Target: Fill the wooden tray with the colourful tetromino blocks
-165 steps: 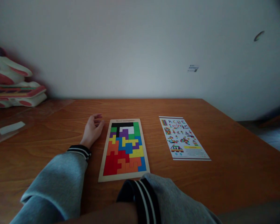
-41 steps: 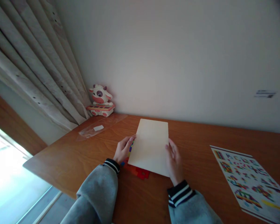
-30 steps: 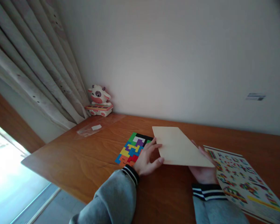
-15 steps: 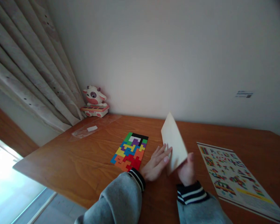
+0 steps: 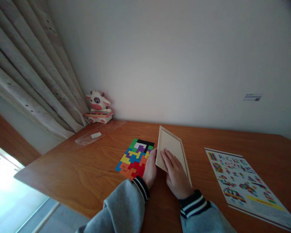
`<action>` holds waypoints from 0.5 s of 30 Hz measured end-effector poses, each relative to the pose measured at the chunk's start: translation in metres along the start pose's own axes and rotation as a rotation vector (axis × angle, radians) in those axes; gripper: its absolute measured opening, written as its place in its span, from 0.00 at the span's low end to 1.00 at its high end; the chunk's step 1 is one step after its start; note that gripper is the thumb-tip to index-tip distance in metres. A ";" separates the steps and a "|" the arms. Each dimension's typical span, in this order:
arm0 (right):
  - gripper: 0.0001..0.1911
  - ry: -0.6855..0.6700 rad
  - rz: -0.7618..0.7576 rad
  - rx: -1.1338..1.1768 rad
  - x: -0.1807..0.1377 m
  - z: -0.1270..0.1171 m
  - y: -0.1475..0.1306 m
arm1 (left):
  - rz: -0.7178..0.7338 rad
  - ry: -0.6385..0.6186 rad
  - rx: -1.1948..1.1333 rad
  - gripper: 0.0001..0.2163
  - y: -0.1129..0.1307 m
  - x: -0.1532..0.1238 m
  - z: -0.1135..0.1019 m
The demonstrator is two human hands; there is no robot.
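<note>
A shallow wooden puzzle tray (image 5: pixel 173 142) with a raised rim is held tilted above the table, its recessed face toward me. My left hand (image 5: pixel 150 170) is closed on its left edge, fingers mostly behind it. Across the recessed face lies my right hand (image 5: pixel 177 173), its fingers stretched out and flat on the wood. To the left, flat on the table, is a block of colourful interlocking puzzle pieces (image 5: pixel 134 158), fitted together as a rectangle. My left wrist covers its near right corner.
A printed sheet (image 5: pixel 244 181) with coloured figures lies on the right of the wooden table (image 5: pixel 87 178). At the back left are a clear plastic bag (image 5: pixel 84 139) with a white label and a cow-shaped toy keyboard (image 5: pixel 98 108). A wall (image 5: pixel 184 64) stands behind.
The tray has turned to show its recessed side instead of its plain back, and has shifted left. My left hand went from its face to its edge; my right hand moved onto the face.
</note>
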State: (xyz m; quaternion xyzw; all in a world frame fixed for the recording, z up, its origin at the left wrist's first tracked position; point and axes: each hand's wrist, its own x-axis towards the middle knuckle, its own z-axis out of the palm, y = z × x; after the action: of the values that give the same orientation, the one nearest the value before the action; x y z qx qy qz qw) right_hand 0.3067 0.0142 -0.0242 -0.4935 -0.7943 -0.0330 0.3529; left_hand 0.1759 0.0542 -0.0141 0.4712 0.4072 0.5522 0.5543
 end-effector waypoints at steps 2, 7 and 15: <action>0.43 -0.088 -0.013 -0.083 -0.008 -0.001 0.002 | 0.052 0.086 -0.052 0.25 0.003 0.000 -0.004; 0.29 -0.204 -0.029 -0.112 -0.025 -0.012 0.001 | 0.117 0.195 -0.089 0.18 0.013 0.004 -0.012; 0.31 -0.241 0.024 -0.106 -0.032 -0.018 -0.017 | 0.264 0.058 0.060 0.12 0.021 -0.011 -0.006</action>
State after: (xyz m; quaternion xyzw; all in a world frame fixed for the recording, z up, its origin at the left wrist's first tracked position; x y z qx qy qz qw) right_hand 0.3113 -0.0255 -0.0244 -0.5212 -0.8221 -0.0110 0.2287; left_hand 0.1648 0.0423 0.0043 0.5210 0.3739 0.6210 0.4507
